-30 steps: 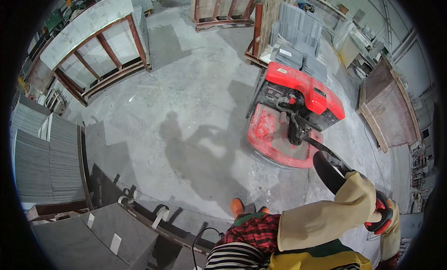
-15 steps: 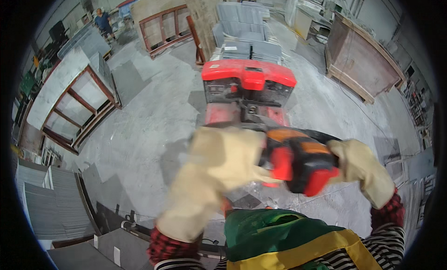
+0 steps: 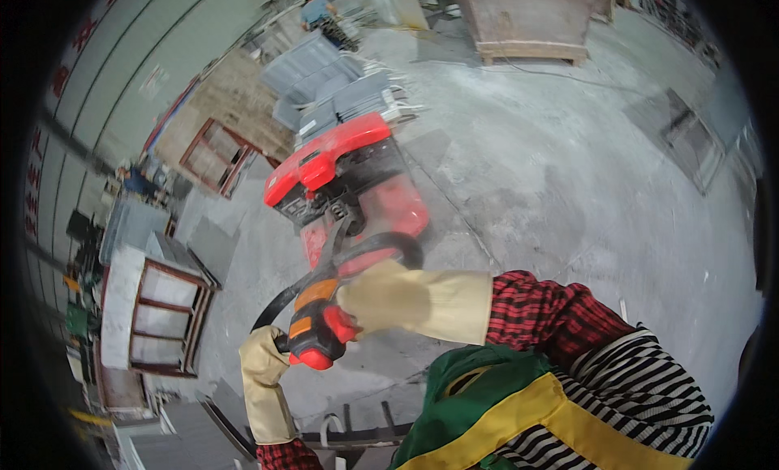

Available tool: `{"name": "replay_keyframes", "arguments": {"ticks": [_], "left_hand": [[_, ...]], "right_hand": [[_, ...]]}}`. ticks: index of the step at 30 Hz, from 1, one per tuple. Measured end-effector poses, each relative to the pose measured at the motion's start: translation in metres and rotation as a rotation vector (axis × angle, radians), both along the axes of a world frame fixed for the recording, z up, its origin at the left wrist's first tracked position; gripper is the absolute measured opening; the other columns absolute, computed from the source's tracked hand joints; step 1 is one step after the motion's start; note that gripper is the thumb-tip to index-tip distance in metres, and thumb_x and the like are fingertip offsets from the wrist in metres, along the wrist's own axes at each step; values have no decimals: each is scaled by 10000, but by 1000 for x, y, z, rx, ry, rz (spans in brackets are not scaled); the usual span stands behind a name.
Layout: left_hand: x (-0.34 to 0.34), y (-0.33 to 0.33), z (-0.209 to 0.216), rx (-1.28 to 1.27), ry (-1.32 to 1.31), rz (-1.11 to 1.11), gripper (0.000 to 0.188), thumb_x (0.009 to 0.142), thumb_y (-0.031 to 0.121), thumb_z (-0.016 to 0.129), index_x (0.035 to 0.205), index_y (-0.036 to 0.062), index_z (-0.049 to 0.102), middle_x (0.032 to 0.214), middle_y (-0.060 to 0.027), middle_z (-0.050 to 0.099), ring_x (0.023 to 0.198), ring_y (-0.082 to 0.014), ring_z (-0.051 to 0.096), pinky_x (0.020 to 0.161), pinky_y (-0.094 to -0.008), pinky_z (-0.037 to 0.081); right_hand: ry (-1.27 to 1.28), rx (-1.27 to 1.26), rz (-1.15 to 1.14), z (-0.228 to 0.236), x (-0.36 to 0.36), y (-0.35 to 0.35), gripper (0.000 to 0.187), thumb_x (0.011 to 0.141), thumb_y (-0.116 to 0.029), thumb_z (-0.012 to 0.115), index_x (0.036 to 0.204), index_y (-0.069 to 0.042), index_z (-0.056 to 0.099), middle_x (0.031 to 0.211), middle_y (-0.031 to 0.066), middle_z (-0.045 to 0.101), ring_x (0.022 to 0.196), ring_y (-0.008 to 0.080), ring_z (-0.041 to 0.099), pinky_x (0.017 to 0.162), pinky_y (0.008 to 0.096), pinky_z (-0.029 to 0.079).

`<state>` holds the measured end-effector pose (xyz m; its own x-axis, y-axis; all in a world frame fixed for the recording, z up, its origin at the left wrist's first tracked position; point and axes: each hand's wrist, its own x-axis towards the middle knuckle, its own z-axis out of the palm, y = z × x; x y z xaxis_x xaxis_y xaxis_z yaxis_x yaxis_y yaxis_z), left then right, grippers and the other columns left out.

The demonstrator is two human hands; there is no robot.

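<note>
My left hand (image 3: 264, 363), in a cream work glove, closes round the left grip of a control handle. This handle (image 3: 313, 314) is black and orange with red parts. My right hand (image 3: 381, 298), gloved alike, reaches across from the right and is wrapped round the other side of the handle; its fingers are partly hidden. A black arm links the handle to a red powered pallet truck (image 3: 341, 152), which stands tilted in the view. Just beyond the truck's red cover lies a stack of grey slabs (image 3: 357, 97).
At the left stands a wooden-framed panel unit (image 3: 166, 316). A large wooden crate (image 3: 531, 20) is at the far side, with a cable on the concrete floor. One person (image 3: 318, 16) is beyond the slabs, another (image 3: 139, 182) at the far left. A flat frame (image 3: 690, 137) lies right.
The view has turned, so the crate sits farther left and higher. The handle and both hands have swung to the left. The truck now appears angled; both hands keep their hold.
</note>
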<state>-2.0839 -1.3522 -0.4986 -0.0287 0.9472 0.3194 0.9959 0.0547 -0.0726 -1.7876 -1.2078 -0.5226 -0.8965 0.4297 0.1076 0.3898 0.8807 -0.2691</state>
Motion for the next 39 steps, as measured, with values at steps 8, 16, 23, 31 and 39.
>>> {"name": "replay_keyframes", "arguments": {"ticks": [8, 16, 23, 31, 39], "left_hand": [[26, 19, 21, 30, 26, 6, 613, 589, 563, 905, 763, 33, 652, 743, -162, 664, 711, -357, 667, 636, -406, 517], [48, 9, 43, 29, -1, 33, 527, 615, 452, 903, 812, 11, 691, 758, -178, 666, 715, -354, 679, 641, -400, 528], [65, 5, 63, 20, -78, 1, 368, 673, 317, 836, 828, 18, 687, 740, -177, 681, 695, -304, 702, 642, -379, 530], [97, 8, 87, 43, -237, 203, 370, 697, 338, 841, 781, 10, 690, 721, -132, 693, 691, -280, 689, 664, -374, 537], [214, 42, 168, 115, 8, 189, 377, 814, 388, 736, 832, 14, 690, 789, -120, 715, 744, -252, 694, 700, -366, 537]], "right_hand": [[-317, 106, 102, -4, -25, 38, 564, 887, -485, 726, 1277, -87, 638, 1006, 78, 753, 903, 304, 741, 757, 478, 594], [-142, 5, 107, 49, 30, 28, 433, 871, -410, 721, 1131, -67, 674, 955, 90, 753, 892, 296, 736, 701, 473, 573], [11, 14, 153, 51, 49, 35, 270, 789, -239, 694, 927, -10, 651, 770, 116, 692, 716, 324, 721, 598, 433, 555], [180, 159, 329, 77, 92, 56, 403, 814, -380, 732, 955, -4, 702, 779, 112, 720, 705, 314, 725, 564, 472, 556], [12, 68, 404, 169, 110, 64, 268, 742, -413, 795, 776, -148, 777, 727, 20, 732, 674, 247, 699, 571, 424, 504]]}}
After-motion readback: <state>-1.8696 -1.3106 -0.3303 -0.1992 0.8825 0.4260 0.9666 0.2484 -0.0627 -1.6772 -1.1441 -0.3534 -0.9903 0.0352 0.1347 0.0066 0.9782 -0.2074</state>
